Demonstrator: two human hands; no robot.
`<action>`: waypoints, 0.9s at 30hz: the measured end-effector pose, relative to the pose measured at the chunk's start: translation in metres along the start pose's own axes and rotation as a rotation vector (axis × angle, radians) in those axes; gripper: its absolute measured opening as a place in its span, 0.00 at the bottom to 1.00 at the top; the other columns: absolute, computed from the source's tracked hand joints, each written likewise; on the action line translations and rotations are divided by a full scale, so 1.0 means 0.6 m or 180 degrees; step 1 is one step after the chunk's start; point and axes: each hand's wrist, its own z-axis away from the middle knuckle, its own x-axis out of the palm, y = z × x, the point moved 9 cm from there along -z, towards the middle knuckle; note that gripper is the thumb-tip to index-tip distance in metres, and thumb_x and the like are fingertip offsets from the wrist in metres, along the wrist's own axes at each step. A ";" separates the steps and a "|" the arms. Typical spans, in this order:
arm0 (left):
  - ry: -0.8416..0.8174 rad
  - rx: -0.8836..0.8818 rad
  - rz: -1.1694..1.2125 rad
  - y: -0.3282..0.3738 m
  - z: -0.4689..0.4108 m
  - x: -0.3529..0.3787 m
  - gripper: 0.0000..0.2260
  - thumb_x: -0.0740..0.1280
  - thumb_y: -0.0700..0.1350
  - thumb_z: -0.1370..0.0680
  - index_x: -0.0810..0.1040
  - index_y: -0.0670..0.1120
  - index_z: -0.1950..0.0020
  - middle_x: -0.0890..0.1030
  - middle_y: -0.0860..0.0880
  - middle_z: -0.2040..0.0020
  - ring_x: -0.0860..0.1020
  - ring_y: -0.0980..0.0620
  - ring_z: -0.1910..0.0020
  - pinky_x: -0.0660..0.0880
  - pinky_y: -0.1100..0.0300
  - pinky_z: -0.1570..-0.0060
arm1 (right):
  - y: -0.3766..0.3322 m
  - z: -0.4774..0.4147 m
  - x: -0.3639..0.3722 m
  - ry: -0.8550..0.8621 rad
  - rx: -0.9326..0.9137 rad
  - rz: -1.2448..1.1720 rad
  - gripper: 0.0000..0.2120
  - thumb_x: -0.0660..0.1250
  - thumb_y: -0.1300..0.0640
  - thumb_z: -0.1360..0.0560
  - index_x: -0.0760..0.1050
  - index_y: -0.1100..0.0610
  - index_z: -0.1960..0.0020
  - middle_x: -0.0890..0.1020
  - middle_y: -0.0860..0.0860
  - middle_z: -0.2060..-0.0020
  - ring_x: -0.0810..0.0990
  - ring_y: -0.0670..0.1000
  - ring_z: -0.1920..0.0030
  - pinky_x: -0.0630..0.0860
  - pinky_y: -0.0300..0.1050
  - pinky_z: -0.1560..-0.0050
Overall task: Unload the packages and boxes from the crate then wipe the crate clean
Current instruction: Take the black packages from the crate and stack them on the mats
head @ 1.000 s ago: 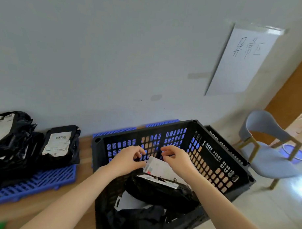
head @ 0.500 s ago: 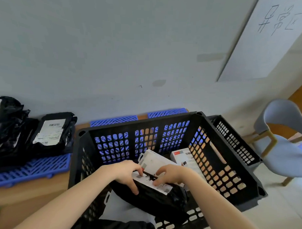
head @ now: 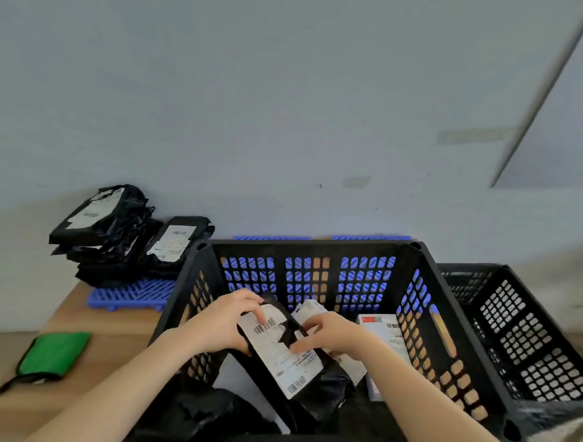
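A black slotted crate point(head: 315, 251) stands in front of me on the wooden table. Inside it, both hands hold a black plastic package with a white barcode label point(head: 285, 359), tilted up on its end. My left hand point(head: 224, 321) grips its upper left edge, thumb under, fingers over the label. My right hand point(head: 329, 334) pinches its right side. Behind it lie a white flat box point(head: 313, 312) and a white box with a red mark point(head: 382, 329). More black bags point(head: 210, 416) fill the crate's near left corner.
A stack of black packages point(head: 114, 234) sits on a blue slatted mat point(head: 129, 294) at the back left. A green cloth point(head: 54, 354) lies on the table at the left. A second black crate point(head: 524, 331) stands to the right. The wall is close behind.
The view has swung down and left, bringing the green cloth into sight. Both hands have raised the black package from lying flat to standing tilted in the crate.
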 end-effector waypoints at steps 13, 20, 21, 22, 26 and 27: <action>0.3176 -0.0555 0.0160 -0.003 0.130 -0.159 0.35 0.77 0.36 0.31 0.68 0.48 0.27 0.61 0.48 0.27 0.62 0.51 0.27 0.63 0.51 0.29 | -0.107 0.047 -0.030 0.0366 -0.1392 -0.1206 0.35 0.71 0.63 0.27 0.63 0.37 0.30 0.78 0.43 0.41 0.80 0.46 0.44 0.79 0.45 0.44; 0.3567 -0.0618 0.1589 -0.023 0.163 -0.198 0.15 0.63 0.41 0.19 0.68 0.62 0.43 0.80 0.58 0.54 0.80 0.63 0.57 0.78 0.62 0.59 | -0.215 0.061 -0.021 0.1081 -0.1952 -0.1319 0.36 0.67 0.61 0.24 0.56 0.30 0.31 0.75 0.40 0.39 0.76 0.43 0.41 0.77 0.47 0.39; 0.3535 -0.0540 0.1649 -0.029 0.165 -0.205 0.15 0.60 0.41 0.18 0.67 0.63 0.42 0.81 0.57 0.53 0.80 0.62 0.58 0.76 0.65 0.61 | -0.231 0.059 -0.019 0.1177 -0.1998 -0.1304 0.35 0.67 0.61 0.23 0.55 0.30 0.30 0.74 0.39 0.38 0.76 0.42 0.40 0.76 0.46 0.39; 0.3458 -0.0455 0.1752 -0.036 0.164 -0.212 0.15 0.58 0.41 0.17 0.68 0.63 0.41 0.82 0.57 0.51 0.81 0.62 0.58 0.75 0.67 0.62 | -0.245 0.055 -0.015 0.1261 -0.2019 -0.1286 0.35 0.66 0.60 0.23 0.54 0.30 0.30 0.73 0.38 0.38 0.75 0.42 0.40 0.76 0.43 0.40; 0.2947 -0.0019 0.2055 -0.070 0.150 -0.238 0.18 0.58 0.44 0.17 0.66 0.65 0.33 0.76 0.62 0.38 0.75 0.69 0.41 0.73 0.73 0.47 | -0.305 0.034 0.008 0.1506 -0.2097 -0.1200 0.34 0.64 0.59 0.22 0.52 0.26 0.34 0.72 0.36 0.40 0.75 0.42 0.41 0.77 0.43 0.41; 0.2813 0.0048 0.2016 -0.086 0.146 -0.243 0.20 0.60 0.45 0.18 0.64 0.66 0.30 0.74 0.64 0.35 0.73 0.68 0.37 0.72 0.71 0.43 | -0.323 0.028 0.015 0.1541 -0.2109 -0.1178 0.34 0.64 0.59 0.21 0.52 0.25 0.35 0.71 0.34 0.41 0.75 0.41 0.42 0.77 0.41 0.42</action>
